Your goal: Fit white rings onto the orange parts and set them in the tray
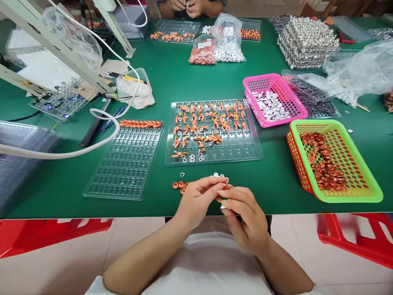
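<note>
My left hand [198, 200] and my right hand [247, 217] meet just above the table's front edge, fingertips almost touching. A small white piece [223, 207] shows between the thumb and a finger of my right hand. My left hand is closed in a pinch around a small orange-red part [218, 199], mostly hidden by the fingers. Several orange discs with a centre hole [175, 185] lie left of my hands, near a white ring [182, 174]. White round pieces [216, 175] lie just behind my fingers. Beyond is a clear compartment tray [239, 152] with orange parts and white rings.
A pink basket [299, 111] holds white pieces; a green basket [365, 192] holds copper-orange discs. At left lie another clear tray [123, 172], a hammer [92, 129] and a white cable [76, 153]. Across the table are filled bags [229, 41] and another person's hands [187, 6].
</note>
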Available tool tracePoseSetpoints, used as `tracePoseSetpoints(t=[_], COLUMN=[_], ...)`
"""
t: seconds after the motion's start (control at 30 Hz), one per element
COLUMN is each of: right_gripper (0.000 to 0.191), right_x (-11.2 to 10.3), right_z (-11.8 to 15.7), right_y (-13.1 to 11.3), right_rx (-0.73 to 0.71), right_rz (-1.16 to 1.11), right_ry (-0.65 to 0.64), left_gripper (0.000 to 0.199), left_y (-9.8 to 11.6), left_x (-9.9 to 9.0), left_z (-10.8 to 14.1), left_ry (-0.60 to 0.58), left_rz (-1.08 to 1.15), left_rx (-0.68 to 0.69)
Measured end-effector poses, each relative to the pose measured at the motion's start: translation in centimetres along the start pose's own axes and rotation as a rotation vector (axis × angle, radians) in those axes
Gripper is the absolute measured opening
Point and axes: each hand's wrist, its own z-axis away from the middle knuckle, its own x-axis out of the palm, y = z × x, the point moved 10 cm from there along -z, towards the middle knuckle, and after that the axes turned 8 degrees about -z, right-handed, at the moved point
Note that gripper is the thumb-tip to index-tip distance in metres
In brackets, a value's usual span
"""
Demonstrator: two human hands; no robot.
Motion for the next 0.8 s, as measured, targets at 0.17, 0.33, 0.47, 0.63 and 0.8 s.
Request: tracePoseSetpoints(t=[0.17,0.33,0.47,0.63,0.8], right_gripper=[0.041,0.037,0.034,0.022,0.014], right_x=[-1.1,-1.6,-1.2,-1.8,-2.4], right_z=[0.5,0.6,0.4,0.8,1.9], right_y=[0.8,1.3,1.7,3.6,5.2], right_rx=[0.072,0.127,0.156,0.352,0.539], right_rz=[0.056,0.028,-0.066,-0.255,-0.300], right_ry=[0.031,0.026,-0.041,0.001,0.056], left_gripper=[0.016,0.022,0.026,0.018,0.021], left_y=[-0.2,-0.5,-0.5,-0.3,-1.3], left_x=[0.3,0.1,0.7,0.8,0.3], left_z=[0.1,0.3,0.4,0.5,0.7], left_ry=[-0.034,-0.087,-0.199,-0.220,-0.144], left_rz=[0.004,-0.066,-0.123,-0.116,-0.061], left_rx=[0.001,-0.069,-0.087,-0.045,-0.066])
